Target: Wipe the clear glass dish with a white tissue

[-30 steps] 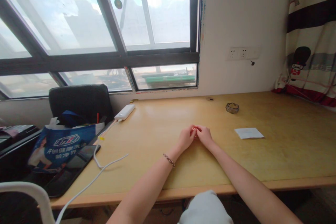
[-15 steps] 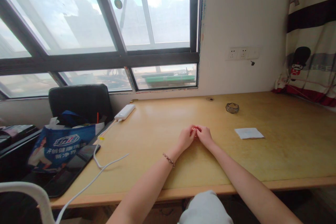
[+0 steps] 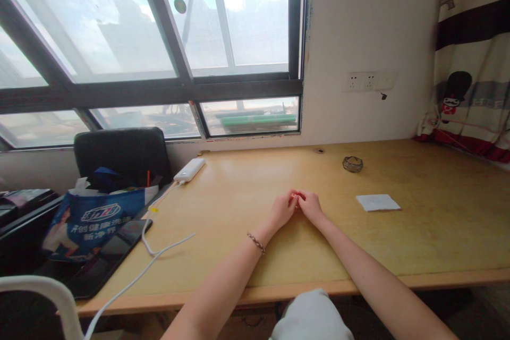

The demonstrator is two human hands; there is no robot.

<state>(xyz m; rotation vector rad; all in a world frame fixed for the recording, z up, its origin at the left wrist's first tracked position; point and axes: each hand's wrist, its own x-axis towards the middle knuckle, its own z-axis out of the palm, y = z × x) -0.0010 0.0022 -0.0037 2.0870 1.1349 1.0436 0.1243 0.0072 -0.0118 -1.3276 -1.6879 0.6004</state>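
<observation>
Left hand [image 3: 283, 208] and right hand [image 3: 309, 206] met at frame centre on desk [image 3: 438, 234], fingertips pinched shut on small red item [image 3: 297, 196], identity unclear. Advisable: wrists braced on desk, light pinch.

White Chinese characters are printed on the blue plastic bag [image 3: 93, 220] at the left end of the desk, beneath a white oval logo whose letters cannot be made out. Small pale lettering is seen on the grey band of the striped curtain [image 3: 474, 58] at right, too blurred to be read.
</observation>
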